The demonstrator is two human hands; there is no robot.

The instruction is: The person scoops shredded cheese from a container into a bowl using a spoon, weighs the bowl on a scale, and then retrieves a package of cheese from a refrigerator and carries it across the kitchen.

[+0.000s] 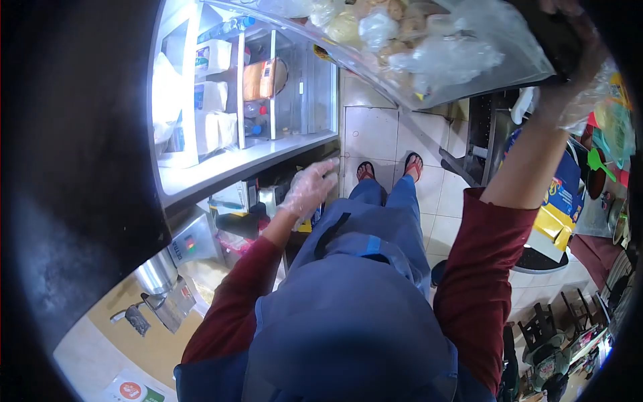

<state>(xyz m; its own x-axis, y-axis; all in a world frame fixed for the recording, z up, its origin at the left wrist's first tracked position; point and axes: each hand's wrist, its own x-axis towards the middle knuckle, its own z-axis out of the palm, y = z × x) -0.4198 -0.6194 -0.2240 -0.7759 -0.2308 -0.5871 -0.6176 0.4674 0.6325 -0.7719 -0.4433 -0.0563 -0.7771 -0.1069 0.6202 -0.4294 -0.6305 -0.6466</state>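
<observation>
Lit inside, an open refrigerator point(248, 157) holds bottles, white packs and an orange-brown package point(259, 80) on its shelves. Its door point(469, 94) stands swung out at the top, with plastic bags of food point(408, 40) in it. My left hand point(309, 191), in a clear plastic glove, is just below the refrigerator's edge, fingers apart and holding nothing. My right hand point(586, 50), also gloved, is raised beside the door's dark outer edge; its fingers are too dark and blurred to make out.
Below the refrigerator are boxes point(231, 197) and a metal machine point(157, 271) on a counter. Tiled floor point(372, 130) lies under my feet. At the right are a blue and yellow bag point(559, 208), a green utensil point(599, 163) and chairs point(539, 328).
</observation>
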